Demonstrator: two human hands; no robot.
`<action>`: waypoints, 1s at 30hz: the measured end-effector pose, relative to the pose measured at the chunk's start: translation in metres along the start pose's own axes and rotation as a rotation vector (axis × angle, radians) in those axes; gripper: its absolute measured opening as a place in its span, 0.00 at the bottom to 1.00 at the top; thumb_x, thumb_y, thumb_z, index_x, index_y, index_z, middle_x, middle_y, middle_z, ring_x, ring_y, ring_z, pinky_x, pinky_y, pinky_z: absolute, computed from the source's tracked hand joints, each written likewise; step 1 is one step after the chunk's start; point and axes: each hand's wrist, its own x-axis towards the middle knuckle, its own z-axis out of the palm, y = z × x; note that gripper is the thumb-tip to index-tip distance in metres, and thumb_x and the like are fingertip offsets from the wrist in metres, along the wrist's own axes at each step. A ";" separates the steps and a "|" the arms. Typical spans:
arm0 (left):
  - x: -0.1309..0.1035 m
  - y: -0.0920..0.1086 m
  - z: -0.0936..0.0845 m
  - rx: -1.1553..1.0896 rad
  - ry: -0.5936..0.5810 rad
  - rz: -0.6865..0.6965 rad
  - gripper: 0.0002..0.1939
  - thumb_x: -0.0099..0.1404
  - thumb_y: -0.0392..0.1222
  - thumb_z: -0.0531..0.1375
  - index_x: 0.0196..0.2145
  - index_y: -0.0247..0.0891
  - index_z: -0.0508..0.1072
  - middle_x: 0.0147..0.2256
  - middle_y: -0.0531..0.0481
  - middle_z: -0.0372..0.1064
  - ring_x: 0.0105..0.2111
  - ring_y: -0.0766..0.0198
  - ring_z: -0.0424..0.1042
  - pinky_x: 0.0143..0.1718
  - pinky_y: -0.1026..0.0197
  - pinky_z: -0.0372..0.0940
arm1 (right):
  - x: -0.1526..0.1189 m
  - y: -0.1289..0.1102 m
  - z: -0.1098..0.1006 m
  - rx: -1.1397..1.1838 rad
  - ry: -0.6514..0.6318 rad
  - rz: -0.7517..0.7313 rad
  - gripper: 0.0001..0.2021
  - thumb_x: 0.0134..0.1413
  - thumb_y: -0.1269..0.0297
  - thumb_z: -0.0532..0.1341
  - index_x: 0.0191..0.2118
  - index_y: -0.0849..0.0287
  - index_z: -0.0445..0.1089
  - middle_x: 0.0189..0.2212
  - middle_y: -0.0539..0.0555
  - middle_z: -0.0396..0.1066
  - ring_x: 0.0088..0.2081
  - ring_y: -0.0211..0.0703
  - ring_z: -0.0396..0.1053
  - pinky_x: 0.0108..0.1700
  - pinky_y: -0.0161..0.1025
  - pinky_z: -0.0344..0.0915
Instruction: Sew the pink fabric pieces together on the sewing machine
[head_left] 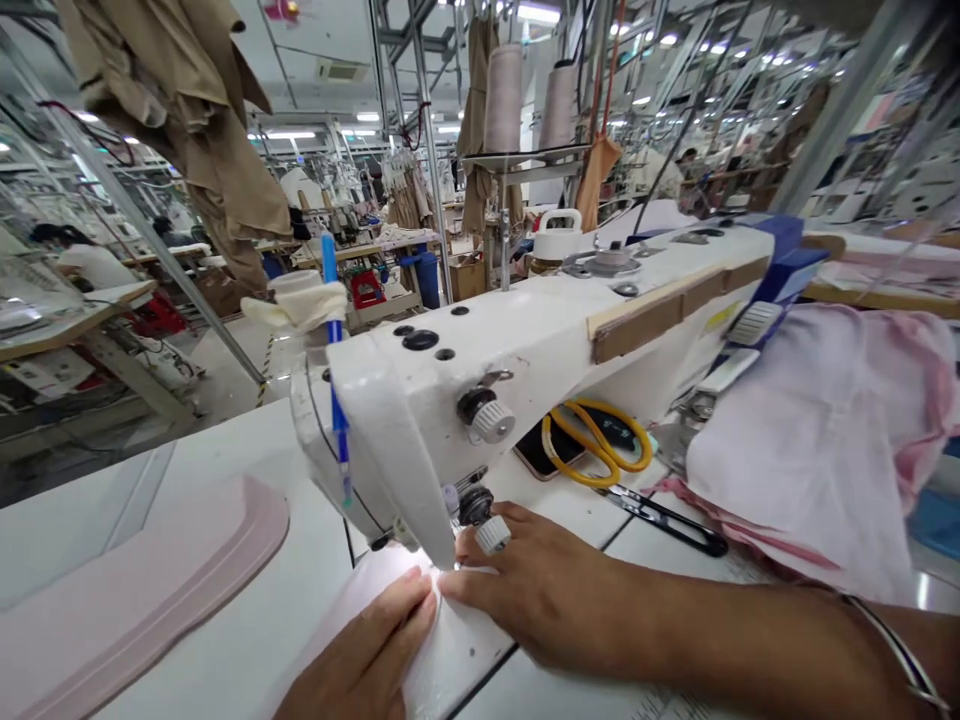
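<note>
A pale pinkish-white fabric piece (375, 585) lies under the needle end of a white sewing machine (397, 400), lit by its lamp. My left hand (367, 650) holds it close in front of the needle, fingers pressed together on the cloth. From the right, my right hand (555, 585) reaches in, thumb at the same spot and other fingers partly hidden behind the tension knob (491, 533). Both hands pinch or press the cloth; the needle itself is hidden. A blue pen (335, 370) stands against the machine head.
Yellow-handled scissors (600, 440) lie by a phone (540, 450) and black thread snips (667, 520) beneath the machine arm. A pink curved panel (187, 550) rests at left. White-and-pink cloth (817, 440) is heaped at right. Thread cones (504, 100) stand behind.
</note>
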 end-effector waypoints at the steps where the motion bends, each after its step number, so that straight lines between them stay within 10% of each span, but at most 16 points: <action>1: 0.002 0.006 0.000 0.026 -0.005 -0.013 0.23 0.62 0.28 0.49 0.55 0.34 0.65 0.53 0.47 0.69 0.51 0.69 0.70 0.57 0.70 0.55 | 0.000 0.000 0.001 0.003 0.001 0.005 0.14 0.62 0.72 0.52 0.52 0.59 0.62 0.46 0.58 0.67 0.43 0.47 0.63 0.52 0.45 0.55; 14: 0.007 0.041 0.024 0.132 -0.044 -0.274 0.27 0.62 0.26 0.46 0.59 0.26 0.58 0.55 0.35 0.65 0.56 0.56 0.65 0.53 0.59 0.64 | -0.002 0.001 0.004 0.017 0.092 0.003 0.17 0.55 0.79 0.51 0.50 0.65 0.63 0.46 0.61 0.68 0.38 0.45 0.63 0.50 0.46 0.58; 19: -0.007 0.025 -0.007 -0.050 -0.105 -0.144 0.28 0.67 0.35 0.47 0.64 0.42 0.52 0.58 0.48 0.63 0.53 0.62 0.68 0.49 0.61 0.67 | -0.005 0.003 0.004 0.056 0.138 -0.027 0.11 0.60 0.76 0.52 0.47 0.65 0.66 0.41 0.58 0.69 0.42 0.45 0.63 0.51 0.44 0.57; 24: -0.012 0.024 -0.026 -0.015 -0.106 -0.014 0.27 0.70 0.48 0.49 0.62 0.32 0.56 0.55 0.40 0.66 0.52 0.59 0.69 0.49 0.62 0.65 | -0.004 0.005 0.006 0.060 0.150 -0.016 0.08 0.63 0.74 0.52 0.43 0.64 0.67 0.37 0.56 0.68 0.38 0.43 0.61 0.46 0.42 0.59; 30: -0.007 0.038 -0.024 -0.076 -0.075 -0.193 0.20 0.69 0.34 0.48 0.57 0.37 0.62 0.54 0.45 0.69 0.52 0.65 0.70 0.51 0.68 0.62 | -0.005 0.006 0.001 0.103 0.152 -0.068 0.08 0.63 0.74 0.52 0.40 0.65 0.69 0.37 0.56 0.67 0.40 0.43 0.61 0.48 0.39 0.58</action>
